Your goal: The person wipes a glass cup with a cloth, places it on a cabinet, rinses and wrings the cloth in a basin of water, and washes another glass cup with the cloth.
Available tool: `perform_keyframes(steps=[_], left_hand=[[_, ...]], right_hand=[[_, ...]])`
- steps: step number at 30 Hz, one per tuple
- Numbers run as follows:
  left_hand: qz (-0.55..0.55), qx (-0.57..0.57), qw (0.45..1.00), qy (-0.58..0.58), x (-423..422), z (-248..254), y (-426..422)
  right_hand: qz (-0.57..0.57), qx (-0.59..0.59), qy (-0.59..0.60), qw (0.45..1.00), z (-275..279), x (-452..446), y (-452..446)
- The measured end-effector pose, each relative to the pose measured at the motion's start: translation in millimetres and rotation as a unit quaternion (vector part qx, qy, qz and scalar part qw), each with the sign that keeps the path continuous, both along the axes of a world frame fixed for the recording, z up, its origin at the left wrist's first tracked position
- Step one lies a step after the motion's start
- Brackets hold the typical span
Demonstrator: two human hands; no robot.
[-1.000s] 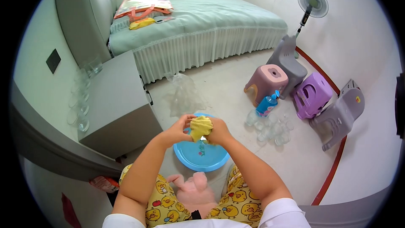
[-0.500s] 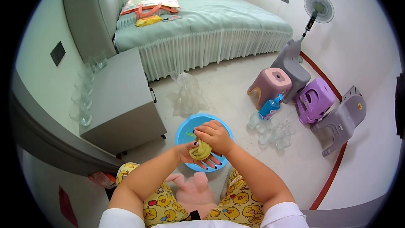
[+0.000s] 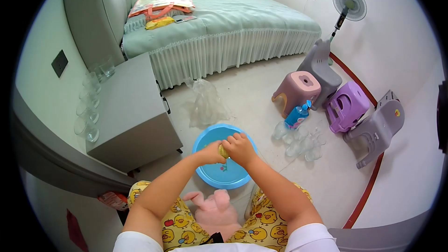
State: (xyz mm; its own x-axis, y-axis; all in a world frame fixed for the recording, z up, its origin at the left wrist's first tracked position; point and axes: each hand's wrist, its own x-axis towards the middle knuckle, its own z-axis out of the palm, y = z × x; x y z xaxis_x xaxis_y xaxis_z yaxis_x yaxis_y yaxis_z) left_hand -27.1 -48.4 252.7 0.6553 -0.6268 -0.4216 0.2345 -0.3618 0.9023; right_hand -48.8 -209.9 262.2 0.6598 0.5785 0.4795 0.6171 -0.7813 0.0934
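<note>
Over a blue basin (image 3: 235, 179) on the floor, both of my hands are closed around a yellow-green cloth (image 3: 224, 151). My left hand (image 3: 210, 153) wraps one end in a fist, and my right hand (image 3: 239, 148) grips the other end beside it. Only a small bunched part of the cloth shows between the two fists; the fingers cover the rest. Some coloured print is visible on the bottom of the basin.
Several glasses (image 3: 87, 129) line the grey cabinet (image 3: 126, 105). More glasses (image 3: 298, 144) stand right of the basin by a blue pump bottle (image 3: 297, 116). Plastic stools (image 3: 305, 80) and chairs (image 3: 378, 123) lie beyond. A clear plastic bag (image 3: 205, 105) lies near the bed (image 3: 224, 23).
My left hand was spread open under the bunched cloth with my right hand on top. Both hands have now closed into fists around it, side by side.
</note>
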Motion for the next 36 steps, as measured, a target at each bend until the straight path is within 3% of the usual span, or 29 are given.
perform_keyframes(steps=[1, 2, 6, 8, 9, 11, 15, 18, 20, 23, 30, 32, 36], left_hand=[[0.001, 0.077, 0.981, -0.176, 2, -12, -1], [0.003, 0.150, 0.926, -0.345, 4, -24, -1], [0.029, 0.205, 0.903, -0.377, 6, -22, -14], [0.012, 0.251, 0.843, -0.476, 10, -27, -17], [0.012, 0.251, 0.843, -0.475, 11, -29, -17], [0.008, 0.246, 0.799, -0.549, 15, -33, -17], [-0.006, 0.247, 0.772, -0.585, 21, -51, -19], [-0.002, 0.211, 0.731, -0.649, 26, -59, -19], [-0.002, 0.179, 0.698, -0.693, 28, -58, -19], [0.003, 0.162, 0.685, -0.710, 30, -54, -22], [0.010, 0.172, 0.677, -0.716, 37, -32, -21], [0.033, 0.169, 0.699, -0.694, 38, -30, -20], [0.056, 0.177, 0.692, -0.698, 37, -20, -20]], right_hand=[[-0.027, -0.013, 0.006, 1.000, -5, 0, 3], [-0.055, -0.027, 0.012, 0.998, -10, 1, 6], [-0.143, -0.053, 0.132, 0.979, -18, 5, 15], [-0.207, -0.037, 0.242, 0.947, -10, 9, 18], [-0.207, -0.038, 0.243, 0.947, -5, 9, 19], [-0.248, 0.024, 0.359, 0.899, 4, 11, 22], [-0.277, 0.075, 0.446, 0.848, -8, 20, 16], [-0.234, 0.144, 0.542, 0.794, -18, 29, 6], [-0.195, 0.231, 0.637, 0.709, -25, 34, 1], [-0.164, 0.290, 0.663, 0.671, -6, 30, -4], [-0.163, 0.351, 0.623, 0.680, -11, 35, -6], [-0.110, 0.391, 0.626, 0.665, -6, 36, -10], [-0.069, 0.413, 0.644, 0.641, -12, 42, -20]])
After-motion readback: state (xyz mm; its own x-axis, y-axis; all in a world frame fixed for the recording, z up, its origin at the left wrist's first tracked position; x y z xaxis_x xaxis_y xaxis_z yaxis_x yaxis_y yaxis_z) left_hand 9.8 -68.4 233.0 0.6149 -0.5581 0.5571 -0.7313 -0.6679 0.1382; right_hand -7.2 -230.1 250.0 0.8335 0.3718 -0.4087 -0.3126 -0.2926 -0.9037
